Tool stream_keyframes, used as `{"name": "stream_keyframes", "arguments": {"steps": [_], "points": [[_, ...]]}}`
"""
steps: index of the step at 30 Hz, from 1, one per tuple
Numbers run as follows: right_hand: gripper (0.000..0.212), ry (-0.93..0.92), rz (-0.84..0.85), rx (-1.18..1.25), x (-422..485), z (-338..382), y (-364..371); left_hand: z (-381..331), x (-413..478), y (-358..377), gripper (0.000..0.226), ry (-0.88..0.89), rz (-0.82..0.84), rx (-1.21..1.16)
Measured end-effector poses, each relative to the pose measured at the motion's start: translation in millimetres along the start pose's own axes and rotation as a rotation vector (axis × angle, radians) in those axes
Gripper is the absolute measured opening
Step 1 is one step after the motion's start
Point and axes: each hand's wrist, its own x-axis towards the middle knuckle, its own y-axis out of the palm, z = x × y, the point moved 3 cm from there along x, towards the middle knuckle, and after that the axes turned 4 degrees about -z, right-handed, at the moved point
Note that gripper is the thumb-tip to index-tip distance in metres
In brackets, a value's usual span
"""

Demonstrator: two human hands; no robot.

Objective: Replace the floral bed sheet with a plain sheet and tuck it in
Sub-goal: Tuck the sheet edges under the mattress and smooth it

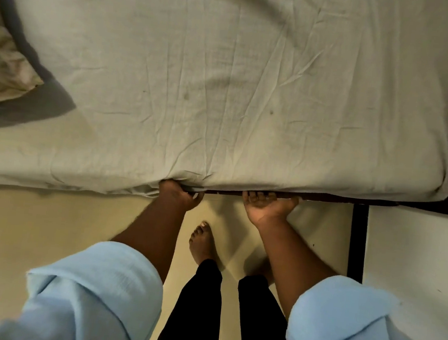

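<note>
Head view: the plain sheet (224,88) lies wrinkled over the bed, wrapped down over the bed's near edge. Your left hand (180,195) is at that near edge, knuckles up, fingers curled round a bunched fold of the sheet. Your right hand (267,209) is near it along the same edge, palm up, fingers (255,197) hooked under the edge. Their tips are hidden, so you cannot tell what they pinch. A dark bed frame (323,197) shows just under that edge. A pillow (7,64) lies on the bed's left end. Your bare foot (201,242) stands on the floor (50,222) beside the bed.
</note>
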Motion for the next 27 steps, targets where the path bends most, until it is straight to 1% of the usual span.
{"name": "stream_keyframes", "arguments": {"steps": [2,4,6,8,11,15,18,20,23,25,27], "points": [[0.093,0.013,-0.030,-0.060,-16,-19,0,-7,-9,-15,0.049,0.001,-0.088,0.064],[0.092,0.045,-0.020,-0.107,-34,-38,9,-21,-16,-28,0.046,0.005,-0.115,0.092],[0.092,0.056,-0.012,-0.151,-47,-54,16,-34,-21,-37,0.040,-0.007,-0.128,0.050],[0.093,0.060,-0.022,-0.202,-58,-74,23,-51,-33,-47,0.038,0.023,-0.144,0.015],[0.090,0.070,-0.066,-0.266,-59,-100,30,-74,-43,-61,0.043,0.066,-0.159,-0.071],[0.073,0.108,-0.142,-0.398,-64,-136,29,-96,-50,-83,0.054,0.111,-0.203,-0.145],[0.078,0.186,-0.117,-0.476,-80,-165,35,-112,-65,-97,0.058,0.147,-0.177,-0.142],[0.074,0.211,-0.121,-0.529,-98,-179,41,-121,-76,-102,0.058,0.149,-0.176,-0.120],[0.068,0.199,-0.071,-0.670,-127,-197,73,-152,-102,-104,0.060,0.157,-0.143,-0.119],[0.069,0.209,-0.055,-0.743,-141,-206,96,-175,-114,-98,0.062,0.203,-0.117,-0.142],[0.063,0.211,-0.040,-0.806,-158,-217,123,-205,-126,-98,0.058,0.245,-0.122,-0.146]]}}
